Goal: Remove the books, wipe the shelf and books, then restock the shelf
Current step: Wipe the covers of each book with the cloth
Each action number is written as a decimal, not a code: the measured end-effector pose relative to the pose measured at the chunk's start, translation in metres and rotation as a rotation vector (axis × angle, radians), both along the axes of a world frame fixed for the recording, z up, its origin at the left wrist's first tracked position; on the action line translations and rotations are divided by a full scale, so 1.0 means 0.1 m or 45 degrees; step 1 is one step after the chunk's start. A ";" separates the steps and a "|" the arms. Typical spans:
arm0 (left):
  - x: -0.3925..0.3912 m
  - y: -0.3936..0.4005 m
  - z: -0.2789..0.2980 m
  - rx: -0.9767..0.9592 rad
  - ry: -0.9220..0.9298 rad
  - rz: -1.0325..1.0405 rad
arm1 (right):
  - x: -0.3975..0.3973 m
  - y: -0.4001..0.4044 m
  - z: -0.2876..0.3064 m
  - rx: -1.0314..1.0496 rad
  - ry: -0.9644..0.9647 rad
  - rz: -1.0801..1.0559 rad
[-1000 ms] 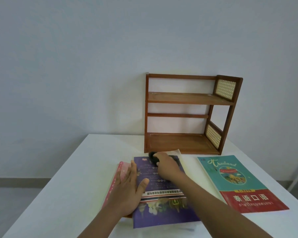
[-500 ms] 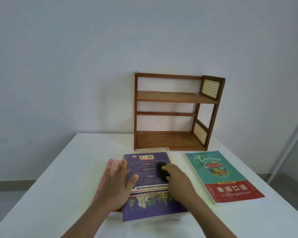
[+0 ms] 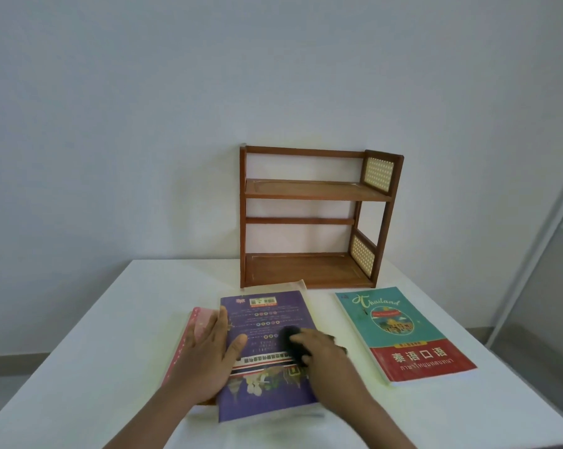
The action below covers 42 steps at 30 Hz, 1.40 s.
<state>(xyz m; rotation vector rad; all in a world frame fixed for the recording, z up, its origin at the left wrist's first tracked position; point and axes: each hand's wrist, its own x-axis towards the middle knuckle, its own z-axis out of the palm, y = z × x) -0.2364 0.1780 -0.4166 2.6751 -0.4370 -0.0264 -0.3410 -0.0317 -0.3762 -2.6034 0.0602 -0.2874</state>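
A brown wooden shelf (image 3: 315, 192) with two bare boards stands at the back of the white table (image 3: 118, 325). In front of it a purple book (image 3: 267, 319) lies on top of a small stack, with a pink book (image 3: 197, 322) showing at its left edge. My left hand (image 3: 208, 354) lies flat and spread on the stack's left side. My right hand (image 3: 322, 351) presses a dark cloth (image 3: 291, 343) onto the middle of the purple cover. A teal and red Thailand book (image 3: 403, 332) lies flat to the right.
The plain wall runs close behind the shelf. A pale metal frame (image 3: 539, 241) stands off the table's right side. The table's left edge drops to a grey floor (image 3: 7, 367).
My right hand has dragged the dark cloth from the purple book's far edge back toward its middle. The left hand stays flat on the stack. The view has shifted slightly right.
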 end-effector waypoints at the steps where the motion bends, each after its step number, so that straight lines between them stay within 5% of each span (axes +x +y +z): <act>1: -0.02 -0.01 0.02 0.015 0.016 -0.007 | -0.02 -0.16 0.00 0.023 0.008 -0.127; 8: -0.08 0.20 0.28 0.194 -0.085 -0.152 | -0.23 -0.65 0.03 -0.117 0.269 -0.525; 12: -0.22 0.43 0.36 0.137 0.024 -0.395 | -0.19 -0.48 0.12 -0.006 0.150 -0.361; 17: -0.38 0.46 0.33 0.394 0.231 -0.540 | -0.08 -0.33 0.15 0.016 0.420 -0.262; 22: -0.41 0.37 0.26 0.427 0.062 -0.514 | 0.03 -0.33 0.30 0.178 0.527 -0.199; 26: -0.34 0.45 0.20 0.107 -0.347 -0.582 | 0.08 -0.41 0.43 0.481 0.403 -0.160; 30: -0.31 0.29 0.57 -0.631 -0.404 -0.259 | 0.20 -0.41 0.76 0.834 0.255 -0.113; 38: -0.27 -0.05 1.73 -1.203 -0.782 0.051 | 0.24 -0.58 1.74 1.320 -0.011 0.107; 42: -0.42 -0.15 1.99 -1.373 -0.647 0.029 | 0.10 -0.54 1.87 1.283 -0.061 0.195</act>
